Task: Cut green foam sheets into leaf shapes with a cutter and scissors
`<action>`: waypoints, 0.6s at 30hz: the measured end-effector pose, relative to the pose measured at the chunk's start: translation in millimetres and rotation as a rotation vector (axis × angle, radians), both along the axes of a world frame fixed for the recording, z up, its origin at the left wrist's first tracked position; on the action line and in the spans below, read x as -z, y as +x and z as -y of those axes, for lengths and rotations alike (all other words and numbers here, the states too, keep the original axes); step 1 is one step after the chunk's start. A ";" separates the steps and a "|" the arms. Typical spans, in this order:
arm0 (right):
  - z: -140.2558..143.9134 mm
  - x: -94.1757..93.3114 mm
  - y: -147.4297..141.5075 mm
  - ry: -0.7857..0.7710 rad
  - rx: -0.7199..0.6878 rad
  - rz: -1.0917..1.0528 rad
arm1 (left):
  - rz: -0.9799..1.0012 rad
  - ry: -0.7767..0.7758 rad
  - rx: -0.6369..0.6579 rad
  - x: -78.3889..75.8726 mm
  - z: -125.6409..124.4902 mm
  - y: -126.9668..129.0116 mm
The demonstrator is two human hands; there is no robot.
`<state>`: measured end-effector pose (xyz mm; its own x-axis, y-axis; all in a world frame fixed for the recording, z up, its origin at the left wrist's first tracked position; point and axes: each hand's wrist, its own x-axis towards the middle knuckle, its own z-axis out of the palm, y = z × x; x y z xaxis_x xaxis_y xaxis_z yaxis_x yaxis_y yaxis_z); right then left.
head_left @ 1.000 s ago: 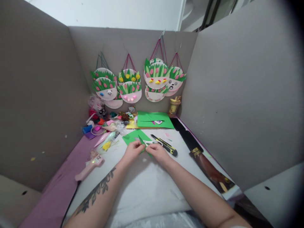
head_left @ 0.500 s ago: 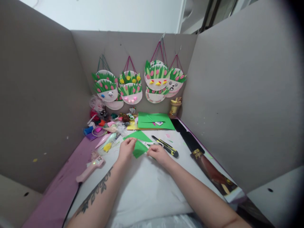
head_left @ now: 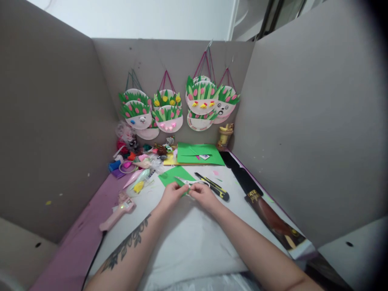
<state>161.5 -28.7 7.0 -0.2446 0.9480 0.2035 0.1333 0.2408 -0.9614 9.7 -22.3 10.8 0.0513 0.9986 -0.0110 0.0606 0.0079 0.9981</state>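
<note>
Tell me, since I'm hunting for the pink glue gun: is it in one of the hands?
No. The pink glue gun lies on the table left of the left hand, which pinches green paper with the right hand.

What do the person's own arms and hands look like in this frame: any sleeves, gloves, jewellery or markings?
Both forearms are bare, with no sleeves in view. The left hand and right hand wear no gloves, and no rings or watch can be made out. A dark, leafy vine-like tattoo runs along the left forearm; the right forearm shows no markings.
</note>
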 end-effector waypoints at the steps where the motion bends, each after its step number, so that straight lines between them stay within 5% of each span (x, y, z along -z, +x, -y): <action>1: 0.1 -1.2 0.0 -0.009 0.005 -0.012 | 0.058 -0.028 -0.007 -2.8 -0.1 -1.4; 6: -1.3 -4.2 5.0 0.018 0.096 -0.078 | 0.271 -0.082 -0.133 -20.2 -6.6 -16.5; 11: -7.4 0.4 13.0 -0.041 0.267 -0.141 | 0.259 -0.007 -0.333 -16.6 -17.9 -29.3; 18: -1.4 -3.0 0.8 0.081 0.185 -0.043 | 0.027 0.021 -0.175 -1.7 -2.6 -1.0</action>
<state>162.4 -27.3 10.0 -0.0575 0.9561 0.2872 0.1420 0.2926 -0.9456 8.7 -19.7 12.5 -0.1235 0.9923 0.0092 0.0329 -0.0052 0.9994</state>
